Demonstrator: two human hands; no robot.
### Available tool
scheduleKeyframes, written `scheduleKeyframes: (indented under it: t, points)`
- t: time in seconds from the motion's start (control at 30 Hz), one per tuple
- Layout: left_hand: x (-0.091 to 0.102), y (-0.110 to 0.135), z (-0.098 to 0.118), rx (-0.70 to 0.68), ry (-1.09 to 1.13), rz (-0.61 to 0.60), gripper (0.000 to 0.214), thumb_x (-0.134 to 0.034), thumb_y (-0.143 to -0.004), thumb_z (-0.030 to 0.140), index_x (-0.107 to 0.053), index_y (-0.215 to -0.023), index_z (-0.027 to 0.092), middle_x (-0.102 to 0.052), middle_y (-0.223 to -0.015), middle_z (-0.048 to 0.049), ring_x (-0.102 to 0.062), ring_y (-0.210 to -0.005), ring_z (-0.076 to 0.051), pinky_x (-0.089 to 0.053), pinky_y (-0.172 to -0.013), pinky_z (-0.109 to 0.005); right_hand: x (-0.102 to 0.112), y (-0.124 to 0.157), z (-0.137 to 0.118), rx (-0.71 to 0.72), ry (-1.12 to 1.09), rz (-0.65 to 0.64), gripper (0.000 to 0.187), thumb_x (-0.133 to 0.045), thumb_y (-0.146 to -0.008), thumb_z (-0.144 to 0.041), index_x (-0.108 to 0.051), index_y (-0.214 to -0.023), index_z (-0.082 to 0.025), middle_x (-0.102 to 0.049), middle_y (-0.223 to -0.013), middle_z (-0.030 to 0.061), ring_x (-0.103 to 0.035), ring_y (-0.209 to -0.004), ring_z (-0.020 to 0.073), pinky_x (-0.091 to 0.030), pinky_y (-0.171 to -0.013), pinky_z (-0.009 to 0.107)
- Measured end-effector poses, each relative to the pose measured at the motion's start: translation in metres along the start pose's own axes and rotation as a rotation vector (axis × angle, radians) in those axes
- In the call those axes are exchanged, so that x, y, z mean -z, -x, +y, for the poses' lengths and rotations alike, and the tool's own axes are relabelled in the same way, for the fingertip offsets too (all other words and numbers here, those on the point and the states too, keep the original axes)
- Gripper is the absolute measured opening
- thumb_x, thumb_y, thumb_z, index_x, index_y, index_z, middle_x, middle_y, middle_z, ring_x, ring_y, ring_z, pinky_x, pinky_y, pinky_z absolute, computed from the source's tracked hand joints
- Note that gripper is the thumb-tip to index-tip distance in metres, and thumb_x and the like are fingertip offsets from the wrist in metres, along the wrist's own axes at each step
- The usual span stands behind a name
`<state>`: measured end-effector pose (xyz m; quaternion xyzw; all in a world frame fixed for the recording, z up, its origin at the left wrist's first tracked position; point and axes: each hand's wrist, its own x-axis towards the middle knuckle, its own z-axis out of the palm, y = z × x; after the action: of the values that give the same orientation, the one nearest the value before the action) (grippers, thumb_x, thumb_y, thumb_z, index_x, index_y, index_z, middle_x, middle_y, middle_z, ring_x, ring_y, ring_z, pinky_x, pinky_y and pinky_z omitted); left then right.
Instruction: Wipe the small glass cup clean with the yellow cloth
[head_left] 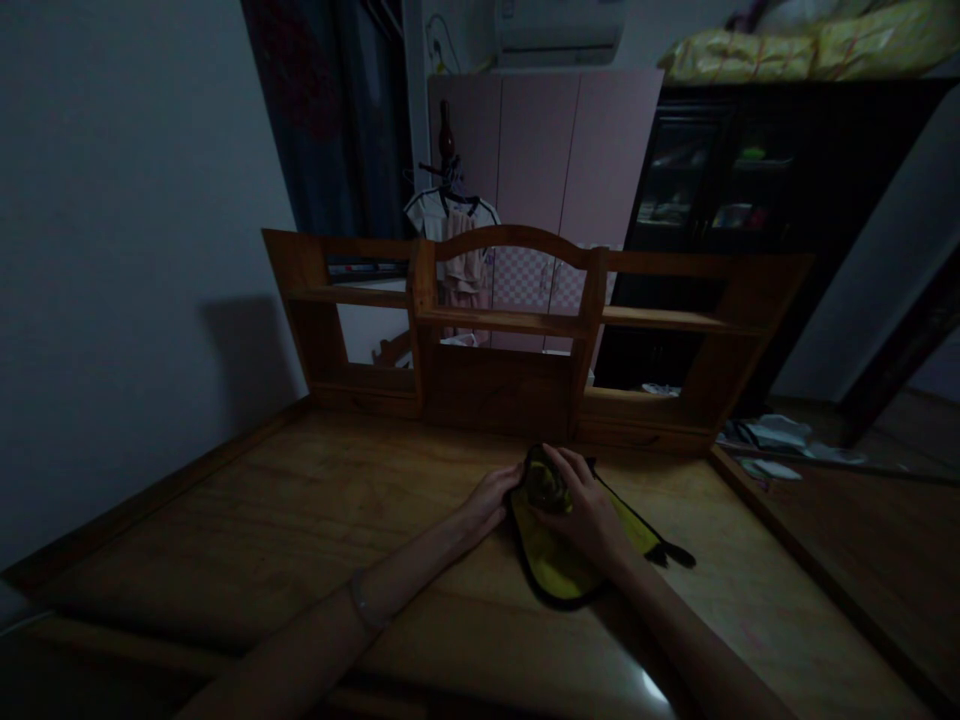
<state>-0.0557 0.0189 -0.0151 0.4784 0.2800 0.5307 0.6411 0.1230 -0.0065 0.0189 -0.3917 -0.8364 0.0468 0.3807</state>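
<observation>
A flat yellow fabric piece with black edging [561,562] lies on the wooden tabletop [300,500]; whether it is a pouch or a cloth I cannot tell. Dark strap-like ends stick out at its right. At its far left corner, my left hand [489,500] has its fingers closed on the black edge. My right hand [589,510] curves round a dark, roundish, shiny thing with yellowish patches [546,486] on top of the fabric. The fingers partly cover that thing, and the dim light hides its kind.
A wooden shelf unit [502,322] stands along the tabletop's far edge. To the left is a plain wall [135,250], and a raised wooden rim [810,570] runs along the right side. Beyond are a pink wardrobe [536,150] and a dark cabinet [757,150].
</observation>
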Motion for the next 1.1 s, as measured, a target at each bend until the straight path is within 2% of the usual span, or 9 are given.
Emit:
scheduleKeyframes:
  t: [0.17,0.3,0.4,0.57,0.67,0.9,1.1]
  points:
    - [0.004,-0.002,-0.005,-0.083,-0.152,0.001,0.058,-0.073,-0.075,0.049,-0.063,-0.12,0.014,-0.065,-0.123,-0.0103,-0.055,-0.119,-0.03,-0.037,-0.107,-0.042,-0.005,0.002,0.001,0.012,0.007,-0.077,0.088,-0.069,-0.074,-0.017,-0.025,-0.148,-0.034,-0.038,-0.143,0.0069,-0.051,-0.124,0.0259,-0.051,-0.099,0.039]
    - [0.003,0.001,-0.001,-0.15,-0.278,0.007,0.049,-0.067,-0.082,0.042,-0.061,-0.124,0.017,-0.061,-0.129,-0.0082,-0.051,-0.124,-0.027,-0.034,-0.11,-0.039,-0.005,0.004,0.002,0.029,0.001,-0.073,0.092,-0.07,-0.074,-0.02,-0.02,-0.15,-0.031,-0.037,-0.145,0.0076,-0.049,-0.127,0.0258,-0.049,-0.103,0.038]
    - [0.003,0.001,-0.001,-0.18,-0.385,0.027,0.04,-0.065,-0.083,0.031,-0.062,-0.12,0.017,-0.064,-0.124,-0.0084,-0.055,-0.119,-0.026,-0.037,-0.108,-0.039,-0.004,0.004,0.002,0.033,0.007,-0.086,0.093,-0.07,-0.075,-0.024,-0.016,-0.15,-0.03,-0.038,-0.145,0.0082,-0.05,-0.125,0.0259,-0.05,-0.101,0.039]
    - [0.011,-0.004,-0.008,-0.185,-0.466,0.124,0.036,-0.068,-0.07,0.01,-0.066,-0.106,0.015,-0.069,-0.106,-0.0076,-0.063,-0.102,-0.023,-0.046,-0.097,-0.036,-0.006,0.004,0.0,0.085,0.046,-0.12,0.09,-0.07,-0.077,-0.03,-0.017,-0.15,-0.028,-0.04,-0.145,0.0098,-0.053,-0.123,0.027,-0.053,-0.096,0.039]
    - [0.012,-0.006,-0.01,-0.179,-0.469,0.165,0.034,-0.067,-0.066,0.005,-0.066,-0.098,0.015,-0.07,-0.098,-0.005,-0.065,-0.094,-0.02,-0.049,-0.091,-0.033,-0.008,0.005,0.0,0.124,0.065,-0.124,0.088,-0.069,-0.078,-0.031,-0.018,-0.15,-0.026,-0.041,-0.145,0.0111,-0.054,-0.122,0.0275,-0.054,-0.094,0.039]
    - [0.009,-0.005,-0.003,-0.128,-0.429,0.214,0.031,-0.07,-0.059,0.005,-0.066,-0.088,0.015,-0.071,-0.086,-0.0032,-0.065,-0.085,-0.019,-0.051,-0.081,-0.029,-0.011,0.007,-0.001,0.136,0.087,-0.101,0.086,-0.069,-0.078,-0.035,-0.022,-0.149,-0.025,-0.044,-0.143,0.0134,-0.061,-0.112,0.0289,-0.058,-0.087,0.04]
    - [0.008,-0.003,0.0,-0.049,-0.431,0.202,0.027,-0.075,-0.061,0.019,-0.072,-0.087,0.012,-0.073,-0.084,-0.0052,-0.064,-0.081,-0.022,-0.05,-0.079,-0.033,-0.012,0.007,-0.001,0.121,0.058,-0.106,0.087,-0.07,-0.076,-0.034,-0.023,-0.148,-0.025,-0.044,-0.143,0.0124,-0.057,-0.118,0.0289,-0.055,-0.092,0.041]
